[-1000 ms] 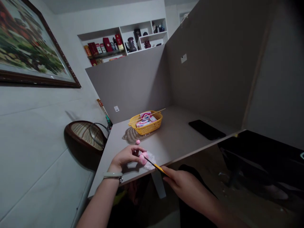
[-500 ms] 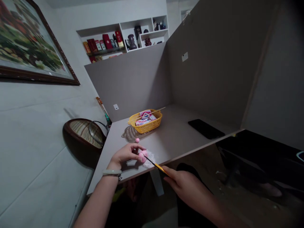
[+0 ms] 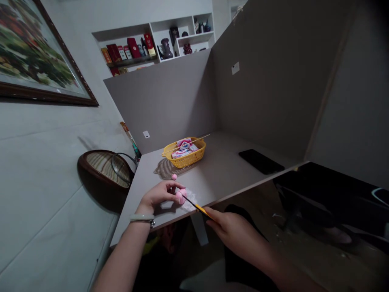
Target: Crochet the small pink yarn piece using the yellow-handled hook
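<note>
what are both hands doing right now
Left hand: closed on the larger pink ball.
Right hand: closed around the yellow-handled tool.

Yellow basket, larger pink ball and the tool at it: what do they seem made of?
Yellow basket: likely plastic, smooth-looking, given its regular holes and even colour.
Larger pink ball: perhaps clay or foam, matte, showing no clear glint.
Tool: yellow part probably smooth plastic, from its flat bright colour; dark shaft unclear.

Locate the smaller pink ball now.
In the head view, the smaller pink ball lies slightly left of centre on the desk, beyond the left hand and in front of the yellow basket.
</note>
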`<state>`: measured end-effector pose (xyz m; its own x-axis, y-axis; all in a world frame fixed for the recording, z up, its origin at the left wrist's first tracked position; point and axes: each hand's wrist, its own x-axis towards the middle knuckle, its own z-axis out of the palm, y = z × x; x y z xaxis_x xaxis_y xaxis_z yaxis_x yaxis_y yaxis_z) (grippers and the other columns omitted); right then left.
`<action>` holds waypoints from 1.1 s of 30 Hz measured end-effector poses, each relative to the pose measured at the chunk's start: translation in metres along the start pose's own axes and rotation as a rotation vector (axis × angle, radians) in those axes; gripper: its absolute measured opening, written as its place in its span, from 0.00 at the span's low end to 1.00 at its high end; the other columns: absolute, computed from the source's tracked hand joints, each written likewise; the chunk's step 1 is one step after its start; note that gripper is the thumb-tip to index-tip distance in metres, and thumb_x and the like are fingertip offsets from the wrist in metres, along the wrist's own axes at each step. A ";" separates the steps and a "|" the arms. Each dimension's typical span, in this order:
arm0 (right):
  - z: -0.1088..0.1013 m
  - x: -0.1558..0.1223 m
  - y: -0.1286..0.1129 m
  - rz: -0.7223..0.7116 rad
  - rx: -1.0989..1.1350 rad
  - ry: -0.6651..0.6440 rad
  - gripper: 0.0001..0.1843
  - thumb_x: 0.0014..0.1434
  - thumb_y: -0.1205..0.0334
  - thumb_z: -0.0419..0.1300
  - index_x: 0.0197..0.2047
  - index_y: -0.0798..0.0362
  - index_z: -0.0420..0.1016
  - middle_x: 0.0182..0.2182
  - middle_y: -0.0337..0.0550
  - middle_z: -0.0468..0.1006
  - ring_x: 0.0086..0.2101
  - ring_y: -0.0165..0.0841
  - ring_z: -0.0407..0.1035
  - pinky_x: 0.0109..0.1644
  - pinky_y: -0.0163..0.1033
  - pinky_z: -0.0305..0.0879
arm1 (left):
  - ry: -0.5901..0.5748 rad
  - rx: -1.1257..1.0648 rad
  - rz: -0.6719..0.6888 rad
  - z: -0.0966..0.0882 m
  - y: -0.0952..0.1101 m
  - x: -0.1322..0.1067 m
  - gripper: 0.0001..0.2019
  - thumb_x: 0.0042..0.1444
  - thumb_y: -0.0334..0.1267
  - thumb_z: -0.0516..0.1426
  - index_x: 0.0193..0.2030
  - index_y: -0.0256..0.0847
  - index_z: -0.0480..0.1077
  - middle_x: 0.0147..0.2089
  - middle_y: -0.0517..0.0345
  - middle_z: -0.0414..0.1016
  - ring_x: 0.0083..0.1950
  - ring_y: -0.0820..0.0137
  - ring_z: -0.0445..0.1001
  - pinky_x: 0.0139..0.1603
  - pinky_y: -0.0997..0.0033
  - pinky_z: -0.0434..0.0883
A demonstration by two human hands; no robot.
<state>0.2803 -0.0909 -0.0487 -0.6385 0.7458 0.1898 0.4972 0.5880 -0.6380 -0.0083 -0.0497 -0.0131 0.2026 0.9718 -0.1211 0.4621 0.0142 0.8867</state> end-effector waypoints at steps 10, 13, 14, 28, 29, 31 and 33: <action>0.006 0.012 -0.001 -0.016 -0.019 0.019 0.20 0.67 0.59 0.51 0.60 0.42 0.72 0.39 0.41 0.84 0.37 0.36 0.77 0.35 0.32 0.59 | 0.018 -0.061 -0.019 0.000 -0.001 -0.003 0.28 0.34 0.33 0.71 0.47 0.38 0.78 0.37 0.57 0.74 0.36 0.71 0.68 0.37 0.71 0.65; 0.002 -0.002 0.005 0.003 0.011 -0.010 0.22 0.67 0.60 0.50 0.63 0.41 0.69 0.39 0.40 0.84 0.37 0.35 0.77 0.35 0.32 0.59 | 0.022 -0.050 -0.003 0.000 -0.001 -0.002 0.26 0.33 0.33 0.70 0.46 0.38 0.78 0.36 0.59 0.73 0.35 0.72 0.67 0.36 0.72 0.64; 0.002 -0.002 0.004 0.010 0.004 -0.011 0.22 0.67 0.60 0.50 0.63 0.41 0.69 0.39 0.40 0.84 0.37 0.36 0.77 0.35 0.32 0.59 | 0.021 -0.050 -0.003 0.001 0.000 -0.001 0.26 0.34 0.33 0.70 0.46 0.38 0.78 0.35 0.59 0.73 0.36 0.72 0.67 0.37 0.72 0.64; 0.003 0.001 -0.001 0.025 -0.016 -0.004 0.20 0.67 0.60 0.49 0.59 0.44 0.72 0.38 0.42 0.84 0.37 0.37 0.77 0.36 0.33 0.59 | 0.020 -0.053 -0.009 0.001 0.002 -0.002 0.27 0.33 0.34 0.71 0.45 0.38 0.79 0.38 0.57 0.75 0.38 0.70 0.68 0.39 0.71 0.65; 0.003 0.004 -0.004 0.026 -0.027 0.004 0.20 0.67 0.60 0.49 0.58 0.45 0.73 0.37 0.43 0.83 0.37 0.37 0.77 0.35 0.33 0.59 | 0.013 -0.055 -0.014 0.001 0.003 -0.001 0.27 0.32 0.33 0.71 0.46 0.39 0.78 0.38 0.57 0.75 0.39 0.70 0.68 0.39 0.70 0.65; 0.005 0.014 -0.011 0.022 -0.051 0.026 0.20 0.68 0.59 0.49 0.59 0.46 0.72 0.37 0.44 0.83 0.37 0.38 0.77 0.34 0.34 0.58 | 0.004 -0.062 -0.032 0.003 0.003 0.000 0.28 0.32 0.33 0.70 0.46 0.39 0.78 0.38 0.57 0.75 0.38 0.70 0.68 0.39 0.70 0.65; 0.006 0.023 -0.016 0.013 -0.061 0.044 0.21 0.69 0.58 0.48 0.62 0.45 0.70 0.39 0.45 0.83 0.37 0.38 0.77 0.34 0.34 0.58 | -0.004 -0.074 -0.045 0.003 0.002 0.000 0.28 0.33 0.33 0.70 0.47 0.39 0.77 0.37 0.58 0.75 0.37 0.70 0.68 0.38 0.70 0.65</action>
<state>0.2543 -0.0854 -0.0387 -0.6064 0.7655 0.2151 0.5409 0.5954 -0.5941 -0.0046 -0.0499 -0.0123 0.1869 0.9687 -0.1634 0.4055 0.0754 0.9110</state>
